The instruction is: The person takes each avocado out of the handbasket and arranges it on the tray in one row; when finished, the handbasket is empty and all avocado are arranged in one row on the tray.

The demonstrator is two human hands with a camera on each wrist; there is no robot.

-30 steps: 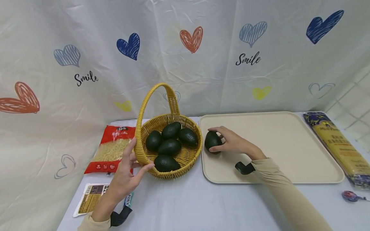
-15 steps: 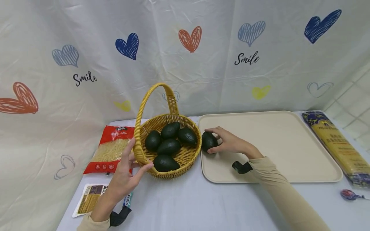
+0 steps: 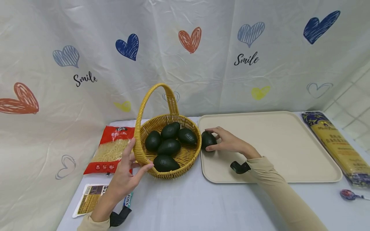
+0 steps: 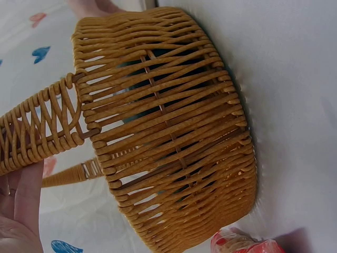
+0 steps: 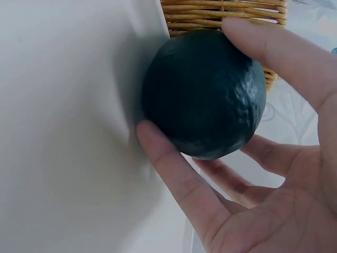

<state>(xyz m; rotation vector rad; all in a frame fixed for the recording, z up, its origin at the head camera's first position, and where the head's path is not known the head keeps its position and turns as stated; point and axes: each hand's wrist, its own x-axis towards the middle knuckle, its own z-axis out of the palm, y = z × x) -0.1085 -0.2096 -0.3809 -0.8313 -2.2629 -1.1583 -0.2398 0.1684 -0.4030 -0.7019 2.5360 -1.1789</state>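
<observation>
My left hand [image 3: 126, 173] holds the yellow wicker basket [image 3: 185, 160] where its handle meets the rim, thumb on the near side and fingers on the outer left. In the left wrist view, fingers show behind the woven handle [image 4: 37, 124]. Several dark green avocados [image 3: 169, 147] lie inside the basket. At the left end of the beige tray [image 3: 274, 147], my right hand [image 3: 228, 141] grips another avocado [image 3: 208, 140] between thumb and fingers. The right wrist view shows this avocado [image 5: 202, 95] close beside the tray's raised edge, with the basket just beyond.
Left of the basket lies a red bag of pasta [image 3: 111, 150], with a flat packet [image 3: 90, 200] in front of it. A long yellow package [image 3: 336, 144] lies along the tray's right side. Near it is a wrapped lollipop [image 3: 348, 194]. A heart-printed sheet [image 3: 214, 73] hangs behind.
My right hand has shifted slightly left with the avocado, closer to the basket's right rim. The left hand and the basket stay in place.
</observation>
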